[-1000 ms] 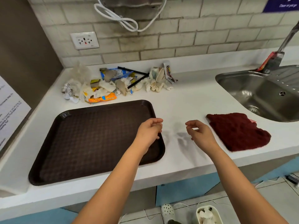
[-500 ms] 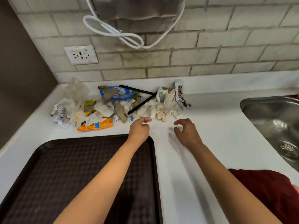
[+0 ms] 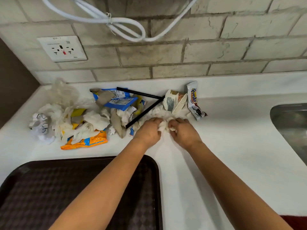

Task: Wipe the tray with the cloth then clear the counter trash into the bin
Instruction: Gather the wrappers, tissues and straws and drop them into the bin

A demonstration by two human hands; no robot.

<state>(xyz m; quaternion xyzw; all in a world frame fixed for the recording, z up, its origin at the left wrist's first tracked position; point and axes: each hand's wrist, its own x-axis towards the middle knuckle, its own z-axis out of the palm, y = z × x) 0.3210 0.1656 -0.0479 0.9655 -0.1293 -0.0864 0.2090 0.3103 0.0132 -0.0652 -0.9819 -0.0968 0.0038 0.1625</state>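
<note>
The trash pile [image 3: 99, 117] lies along the back of the surface [image 3: 232, 146], against the wall. My tray [image 3: 49, 196] sits before it at my left; the sink [image 3: 292, 127] is right. Both my hands [image 3: 165, 130] rest at the pile's right end, perhaps on tissue.

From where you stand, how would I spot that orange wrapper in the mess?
Find the wall socket on the brick wall, then drop to the trash pile below it on the white counter. The orange wrapper lies flat at the pile's front edge, nearest the dark tray, the only bright orange piece.
</note>
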